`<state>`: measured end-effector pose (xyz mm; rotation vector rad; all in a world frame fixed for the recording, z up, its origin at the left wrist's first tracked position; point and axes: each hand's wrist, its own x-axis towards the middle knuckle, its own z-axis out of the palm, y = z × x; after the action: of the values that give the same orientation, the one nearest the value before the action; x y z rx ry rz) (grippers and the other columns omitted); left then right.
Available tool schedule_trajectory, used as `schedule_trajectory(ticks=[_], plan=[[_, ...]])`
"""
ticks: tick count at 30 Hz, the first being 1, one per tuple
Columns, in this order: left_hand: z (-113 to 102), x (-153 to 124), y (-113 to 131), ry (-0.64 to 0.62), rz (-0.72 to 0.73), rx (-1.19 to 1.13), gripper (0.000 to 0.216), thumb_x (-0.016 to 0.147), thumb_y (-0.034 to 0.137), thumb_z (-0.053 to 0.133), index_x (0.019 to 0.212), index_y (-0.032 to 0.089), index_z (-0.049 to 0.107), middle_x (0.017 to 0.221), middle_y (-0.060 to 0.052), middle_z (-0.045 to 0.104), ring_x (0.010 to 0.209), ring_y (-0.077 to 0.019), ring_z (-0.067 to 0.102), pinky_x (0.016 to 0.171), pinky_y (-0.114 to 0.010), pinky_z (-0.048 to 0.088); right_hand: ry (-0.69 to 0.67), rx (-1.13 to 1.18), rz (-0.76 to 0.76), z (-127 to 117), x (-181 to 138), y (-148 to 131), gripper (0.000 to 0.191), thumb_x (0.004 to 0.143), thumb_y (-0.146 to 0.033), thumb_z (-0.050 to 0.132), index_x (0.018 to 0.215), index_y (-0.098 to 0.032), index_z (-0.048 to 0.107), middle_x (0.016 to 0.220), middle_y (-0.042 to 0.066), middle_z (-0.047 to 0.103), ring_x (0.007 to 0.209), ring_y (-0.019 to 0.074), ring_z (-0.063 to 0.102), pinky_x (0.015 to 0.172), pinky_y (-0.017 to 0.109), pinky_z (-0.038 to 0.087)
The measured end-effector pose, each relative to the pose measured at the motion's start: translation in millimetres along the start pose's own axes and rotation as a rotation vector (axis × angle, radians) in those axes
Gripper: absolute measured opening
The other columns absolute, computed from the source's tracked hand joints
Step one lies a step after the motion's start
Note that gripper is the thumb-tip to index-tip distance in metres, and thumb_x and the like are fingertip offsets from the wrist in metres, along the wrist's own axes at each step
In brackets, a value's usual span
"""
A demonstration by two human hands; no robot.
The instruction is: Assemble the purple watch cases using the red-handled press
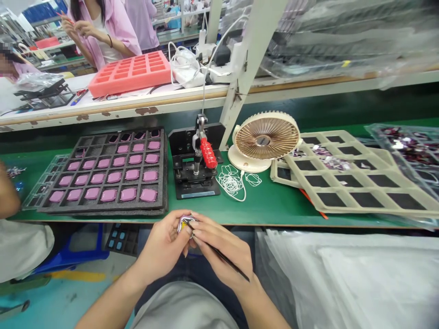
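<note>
Evidently, close control governs how the hands meet just off the near edge of the green tabletop. The left hand has its grip pinching a small purple-edged piece from the side, thumb toward the near side, probably so that its whitish and yellow inside faces up. The right hand has its grip pressed together around a slim black tool, held pen-like; its shaft slopes back beneath the palm, and its tip points at the piece. Whether the tip touches is hidden by the fingers. Both hands sit together in front of the body, likely so each can steady the other.

To the left, a dark foam tray holds purple cases in separate compartments, presumably to prevent rubbing, with dark-faced pieces along its far row. Beyond the hands stands a clamp fixture, its red handle turned toward the near side, which seems handy for reaching. Right of it, a fan is tilted upward, beside a tangled white cable. Farther right, stacked cream trays carry small loose bits.
</note>
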<state>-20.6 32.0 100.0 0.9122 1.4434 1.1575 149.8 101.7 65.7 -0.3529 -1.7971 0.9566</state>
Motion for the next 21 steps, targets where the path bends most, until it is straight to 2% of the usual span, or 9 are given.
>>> schedule_trajectory(ticks=[3,8,13,17,19,21], plan=[[0.9,1.6,-0.6,-0.018,-0.003,-0.034,0.035,0.1,0.044,0.069,0.126,0.021,0.066,0.086,-0.003,0.07,0.062,-0.0128,0.062,0.057,-0.027,0.055,-0.006,-0.004,-0.013,0.0,-3.5,2.6,0.057,0.093,0.001,0.068,0.14,-0.031,0.071,0.131,0.006,0.076,0.129,0.0305,0.069,0.109,0.05,0.062],[2.3,6.5,-3.0,-0.147,-0.061,-0.354,0.041,0.094,0.039,0.078,0.127,0.017,0.066,0.081,-0.004,0.07,0.065,-0.0175,0.07,0.051,-0.026,0.056,0.072,-0.01,-0.054,7.2,-17.9,12.5,0.057,0.094,0.001,0.065,0.139,-0.033,0.071,0.131,0.005,0.076,0.13,0.0316,0.068,0.107,0.054,0.063],[-2.5,8.3,-7.3,-0.248,-0.078,-0.515,0.038,0.096,0.03,0.077,0.13,0.018,0.07,0.095,-0.007,0.073,0.072,-0.0155,0.071,0.065,-0.028,0.06,0.174,0.031,0.041,17.4,-31.4,17.9,0.051,0.091,0.0,0.07,0.13,-0.033,0.077,0.126,0.006,0.078,0.127,0.0331,0.07,0.107,0.056,0.062],[-5.2,11.0,-6.7,-0.245,-0.142,-0.658,0.033,0.102,0.03,0.068,0.131,0.016,0.071,0.105,-0.014,0.076,0.084,-0.0222,0.074,0.067,-0.03,0.057,0.37,0.204,0.138,22.3,-35.7,16.6,0.041,0.095,-0.003,0.068,0.12,-0.032,0.08,0.121,0.005,0.08,0.119,0.0331,0.075,0.105,0.06,0.061],[-5.2,13.4,-8.0,-0.2,-0.135,-0.68,0.036,0.101,0.027,0.069,0.135,0.016,0.069,0.118,-0.019,0.076,0.088,-0.0241,0.075,0.068,-0.03,0.056,0.53,0.244,0.207,17.6,-29.3,20.3,0.031,0.097,-0.01,0.069,0.118,-0.03,0.081,0.121,0.006,0.08,0.114,0.0329,0.077,0.105,0.061,0.061],[-4.2,15.5,-10.9,-0.162,-0.142,-0.673,0.041,0.1,0.025,0.069,0.139,0.015,0.066,0.129,-0.023,0.073,0.087,-0.0242,0.075,0.068,-0.03,0.056,0.737,0.146,0.278,3.8,-14.9,30.3,0.02,0.098,-0.021,0.072,0.116,-0.025,0.081,0.118,0.009,0.081,0.108,0.0316,0.079,0.103,0.058,0.062]])
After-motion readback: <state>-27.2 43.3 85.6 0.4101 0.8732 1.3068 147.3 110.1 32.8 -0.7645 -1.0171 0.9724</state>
